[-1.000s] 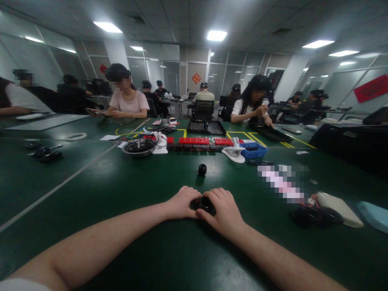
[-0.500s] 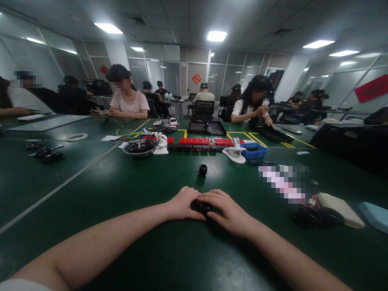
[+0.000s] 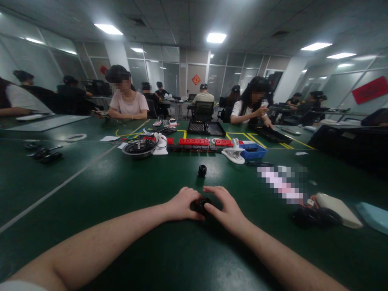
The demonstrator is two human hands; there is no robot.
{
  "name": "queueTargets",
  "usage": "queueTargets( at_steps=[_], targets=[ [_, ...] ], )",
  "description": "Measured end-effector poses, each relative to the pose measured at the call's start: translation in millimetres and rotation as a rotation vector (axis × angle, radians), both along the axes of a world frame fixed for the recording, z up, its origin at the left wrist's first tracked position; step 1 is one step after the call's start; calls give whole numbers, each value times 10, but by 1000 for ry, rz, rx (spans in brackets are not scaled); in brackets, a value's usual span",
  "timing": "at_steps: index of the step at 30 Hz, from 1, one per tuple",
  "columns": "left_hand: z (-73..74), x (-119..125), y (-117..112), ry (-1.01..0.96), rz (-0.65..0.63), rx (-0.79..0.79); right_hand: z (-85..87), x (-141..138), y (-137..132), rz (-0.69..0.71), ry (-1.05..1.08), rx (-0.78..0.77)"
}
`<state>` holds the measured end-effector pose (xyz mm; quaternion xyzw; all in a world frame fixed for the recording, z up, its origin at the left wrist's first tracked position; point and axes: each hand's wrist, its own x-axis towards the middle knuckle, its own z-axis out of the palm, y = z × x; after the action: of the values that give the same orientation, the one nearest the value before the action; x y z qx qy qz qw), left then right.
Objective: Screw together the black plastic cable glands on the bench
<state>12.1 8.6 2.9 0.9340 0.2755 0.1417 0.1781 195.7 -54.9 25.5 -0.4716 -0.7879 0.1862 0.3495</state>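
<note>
Both my hands meet over a small black round part (image 3: 202,204) low on the green table (image 3: 91,190). My left hand (image 3: 183,203) curls around its left side with fingers closed on it. My right hand (image 3: 224,207) grips it from the right, thumb and forefinger pinched on it and the other fingers arched above. Most of the part is hidden between my fingers. A second small black cylindrical part (image 3: 202,170) stands alone on the table a short way beyond my hands.
Further back lie a round metal dish (image 3: 138,147), red blocks (image 3: 194,141), a white clip stand (image 3: 234,152) and a blue tray (image 3: 254,150). At right sit a white device with black cables (image 3: 338,208). Other people sit at the far side and neighbouring tables.
My right hand has turned on the black part: its fingers lifted from flat over the top to an arched pinch. My left hand stays closed in the same place.
</note>
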Motion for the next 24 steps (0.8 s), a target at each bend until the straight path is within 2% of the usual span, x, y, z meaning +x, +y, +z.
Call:
queueTargets(
  at_steps=[6, 12, 19, 24],
  targets=[
    [-24, 9, 15, 10, -13, 29, -56, -121, -33, -240, -74, -13],
    [-26, 0, 21, 34, -14, 40, -62, -203, -51, -275, -105, -14],
    [-64, 4, 33, 14, -13, 48, -16, -190, -60, -184, -117, 10],
    [-39, -1, 17, 29, -17, 50, -3, -134, -44, 0, -68, 42]
  ],
)
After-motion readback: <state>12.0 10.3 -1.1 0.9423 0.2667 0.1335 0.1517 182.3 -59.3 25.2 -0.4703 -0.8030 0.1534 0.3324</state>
